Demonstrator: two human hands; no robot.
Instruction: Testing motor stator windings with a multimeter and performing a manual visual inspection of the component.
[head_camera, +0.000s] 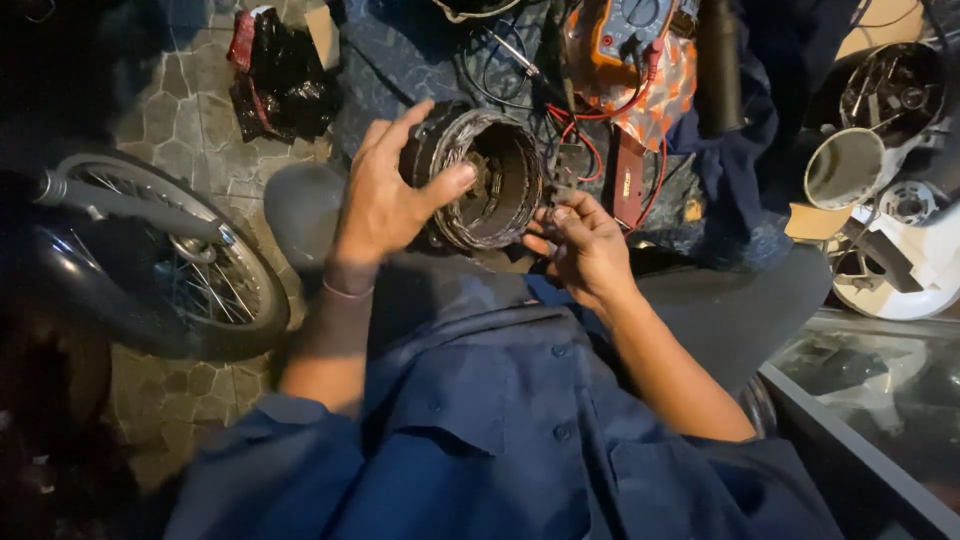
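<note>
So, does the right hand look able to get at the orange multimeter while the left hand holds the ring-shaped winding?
Probably yes. The right hand rests beside the winding that the left hand grips, and the multimeter lies further ahead, with only loose red leads between.

Dim light falling from above, edges sinking into dark. Stone-paved floor (190, 120) showing irregular grey slabs at left. Spoked wheel (190, 270) standing near left. Glass-topped case (880, 400) lying near right. Dark patterned cloth (400, 50) covering far ground.
</note>
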